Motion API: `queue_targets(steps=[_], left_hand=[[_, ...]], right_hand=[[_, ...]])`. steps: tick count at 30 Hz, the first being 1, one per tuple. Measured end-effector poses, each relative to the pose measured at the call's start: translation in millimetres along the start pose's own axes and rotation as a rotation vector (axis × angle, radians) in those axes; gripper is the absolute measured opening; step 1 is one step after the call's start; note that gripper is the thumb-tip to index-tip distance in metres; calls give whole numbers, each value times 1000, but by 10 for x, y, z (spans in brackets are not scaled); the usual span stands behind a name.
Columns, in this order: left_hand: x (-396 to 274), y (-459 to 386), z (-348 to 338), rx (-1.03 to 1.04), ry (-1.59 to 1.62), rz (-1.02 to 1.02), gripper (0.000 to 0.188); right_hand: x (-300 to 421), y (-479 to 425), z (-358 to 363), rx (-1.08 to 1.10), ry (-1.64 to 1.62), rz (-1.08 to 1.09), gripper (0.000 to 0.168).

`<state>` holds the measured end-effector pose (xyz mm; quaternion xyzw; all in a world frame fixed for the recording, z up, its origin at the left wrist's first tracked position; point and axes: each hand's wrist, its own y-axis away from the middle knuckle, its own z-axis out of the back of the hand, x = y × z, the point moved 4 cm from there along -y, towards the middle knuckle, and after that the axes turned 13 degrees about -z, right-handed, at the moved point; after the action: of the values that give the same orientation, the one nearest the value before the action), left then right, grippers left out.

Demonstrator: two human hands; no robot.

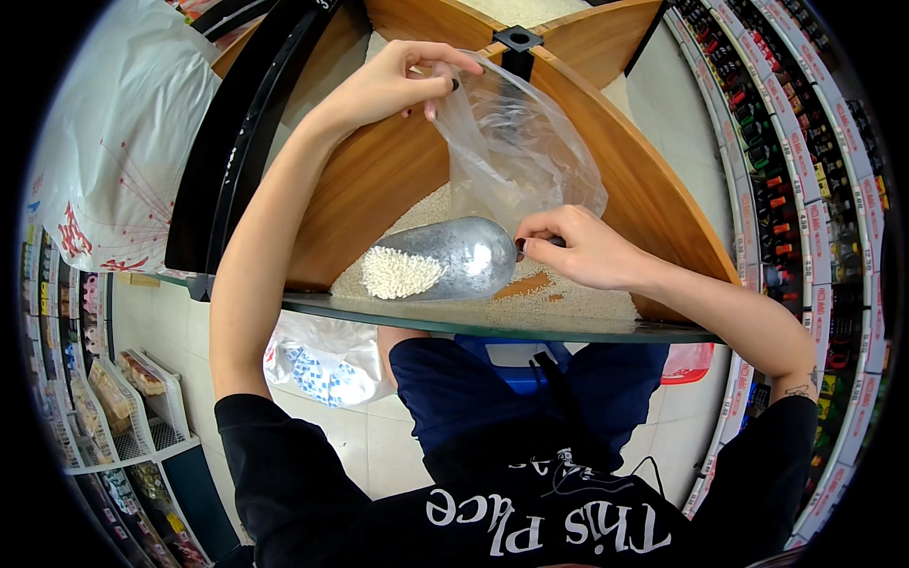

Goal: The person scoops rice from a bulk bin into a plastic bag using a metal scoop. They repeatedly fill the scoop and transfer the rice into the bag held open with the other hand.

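My left hand [412, 77] pinches the rim of a clear plastic bag [525, 135], which hangs with its mouth spread over the wooden bin. Lower and to the right, my right hand [579, 245] grips the handle of a metal scoop [465, 259]. White rice grains [401, 273] lie heaped towards the scoop's open end, which faces left. Beneath the scoop and bag, more loose grain [603, 302] covers the bin floor, with a bare patch of wood [525, 284] showing through. Whether grain is inside the bag's bottom is hard to tell.
Wooden dividers [632, 163] wall the bin, and a glass edge [426, 319] runs along its front. A filled white plastic bag [128, 142] stands at left beside a black panel [241, 135]. Shelves of bottles [781, 213] line the right; packaged goods [113, 405] sit lower left.
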<state>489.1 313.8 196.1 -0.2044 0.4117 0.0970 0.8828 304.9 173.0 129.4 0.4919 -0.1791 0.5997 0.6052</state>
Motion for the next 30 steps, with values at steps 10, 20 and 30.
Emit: queue_targets(steps=[10,20,30], left_hand=[[26,9,-3,-31,-7,8,35],[109,-3,10,-20,31,28,33],[64,-18,7,9,62,24,33]], right_hand=[[277,78,383,-177,-31,43,24],[372,380,956,-601,222,141,22],[366,505,1173,-910,580,174,20]])
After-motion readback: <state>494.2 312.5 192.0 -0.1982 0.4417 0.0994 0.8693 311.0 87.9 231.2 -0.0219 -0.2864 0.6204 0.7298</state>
